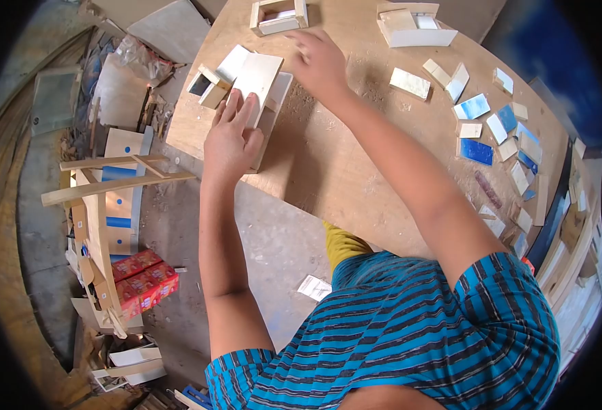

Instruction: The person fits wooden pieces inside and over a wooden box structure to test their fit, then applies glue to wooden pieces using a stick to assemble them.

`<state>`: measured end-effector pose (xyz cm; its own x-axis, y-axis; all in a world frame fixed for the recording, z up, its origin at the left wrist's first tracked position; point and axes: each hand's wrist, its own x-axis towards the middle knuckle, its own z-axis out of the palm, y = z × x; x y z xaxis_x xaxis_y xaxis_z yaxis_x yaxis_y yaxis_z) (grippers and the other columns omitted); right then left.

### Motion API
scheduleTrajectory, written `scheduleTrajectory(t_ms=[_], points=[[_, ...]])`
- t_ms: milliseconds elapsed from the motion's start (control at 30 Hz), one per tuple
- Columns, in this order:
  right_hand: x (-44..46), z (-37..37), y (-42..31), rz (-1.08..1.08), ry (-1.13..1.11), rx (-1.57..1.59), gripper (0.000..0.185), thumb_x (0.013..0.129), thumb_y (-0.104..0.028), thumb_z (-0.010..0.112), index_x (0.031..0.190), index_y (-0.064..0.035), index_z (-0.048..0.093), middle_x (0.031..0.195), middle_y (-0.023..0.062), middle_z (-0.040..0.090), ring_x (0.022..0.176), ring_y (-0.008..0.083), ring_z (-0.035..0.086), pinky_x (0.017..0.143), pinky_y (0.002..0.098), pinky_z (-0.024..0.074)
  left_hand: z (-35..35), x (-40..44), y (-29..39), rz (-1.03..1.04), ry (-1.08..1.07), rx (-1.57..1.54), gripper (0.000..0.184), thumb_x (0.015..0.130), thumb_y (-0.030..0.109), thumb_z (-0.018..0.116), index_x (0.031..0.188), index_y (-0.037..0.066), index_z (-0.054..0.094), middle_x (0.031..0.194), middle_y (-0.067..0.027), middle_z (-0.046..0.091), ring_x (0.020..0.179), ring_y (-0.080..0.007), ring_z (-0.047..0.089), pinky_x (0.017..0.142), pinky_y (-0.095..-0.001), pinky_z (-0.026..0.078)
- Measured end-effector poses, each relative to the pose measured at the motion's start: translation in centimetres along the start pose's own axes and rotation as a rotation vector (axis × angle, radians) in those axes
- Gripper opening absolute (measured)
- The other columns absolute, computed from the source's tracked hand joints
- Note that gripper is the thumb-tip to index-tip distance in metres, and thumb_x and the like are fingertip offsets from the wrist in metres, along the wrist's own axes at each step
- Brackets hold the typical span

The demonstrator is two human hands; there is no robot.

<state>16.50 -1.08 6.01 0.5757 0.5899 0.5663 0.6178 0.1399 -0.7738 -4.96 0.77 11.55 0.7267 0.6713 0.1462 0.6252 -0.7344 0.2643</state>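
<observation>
My left hand (231,140) lies on a pale wooden board (258,74), its fingers stretched over the near end. The board is the top of a small wooden assembly at the table's left edge, with a lower board (271,123) showing at its right side. Beside its left side stands a small block-like wooden piece (209,87) with a dark opening. Farther up, my right hand (320,63) is in the air, slightly blurred, its index finger out and the others loosely bent. Nothing shows in it. Close to its fingertips is a small open wooden frame (279,26).
Another wooden box piece (420,31) sits at the table's far side. Several small white and blue blocks (475,150) are scattered along the right. Sawdust marks the plywood table (356,164). On the floor at left are a wooden stand (96,225) and red packs (144,280).
</observation>
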Motion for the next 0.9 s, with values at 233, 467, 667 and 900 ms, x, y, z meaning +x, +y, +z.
scheduleTrajectory(t_ms=[233,467,667,900], points=[[4.1,7.0,-4.9,-0.442,-0.516,-0.422,0.029,0.091,-0.028,0.056,0.117,-0.0205,0.064,0.097,0.0066,0.067,0.097,0.0254,0.061,0.09,0.0482,0.0404,0.6,0.0,-0.1,0.063,0.034,0.065,0.064,0.073,0.013,0.06,0.137,0.011,0.051,0.145,-0.0194,0.042,0.135,-0.036,0.038,0.112,-0.0413,0.034],[3.5,8.8,-3.7,-0.366,-0.711,-0.475,0.028,0.095,-0.029,0.048,0.119,-0.0236,0.061,0.101,0.0065,0.069,0.111,0.0274,0.056,0.101,0.0572,0.0293,0.6,0.1,-0.3,0.126,0.039,0.076,0.074,0.065,0.009,0.066,0.137,0.009,0.05,0.144,-0.0193,0.043,0.135,-0.0352,0.039,0.114,-0.0426,0.032],[3.3,8.8,-3.5,-0.354,-0.72,-0.463,0.035,0.093,-0.022,0.044,0.124,-0.0255,0.059,0.103,0.0069,0.069,0.11,0.0278,0.057,0.103,0.0584,0.0264,0.7,0.0,0.0,0.11,0.057,0.078,0.077,0.063,0.009,0.068,0.138,0.01,0.05,0.144,-0.0185,0.044,0.134,-0.0376,0.04,0.112,-0.0441,0.033],[3.2,8.6,-3.6,-0.332,-0.739,-0.435,0.036,0.093,-0.02,0.043,0.125,-0.0257,0.059,0.102,0.0076,0.069,0.112,0.0283,0.057,0.103,0.0589,0.0258,1.2,-0.2,-0.2,0.066,0.053,0.086,0.078,0.062,0.01,0.07,0.138,0.014,0.051,0.147,-0.0165,0.041,0.133,-0.0429,0.04,0.108,-0.0468,0.036]])
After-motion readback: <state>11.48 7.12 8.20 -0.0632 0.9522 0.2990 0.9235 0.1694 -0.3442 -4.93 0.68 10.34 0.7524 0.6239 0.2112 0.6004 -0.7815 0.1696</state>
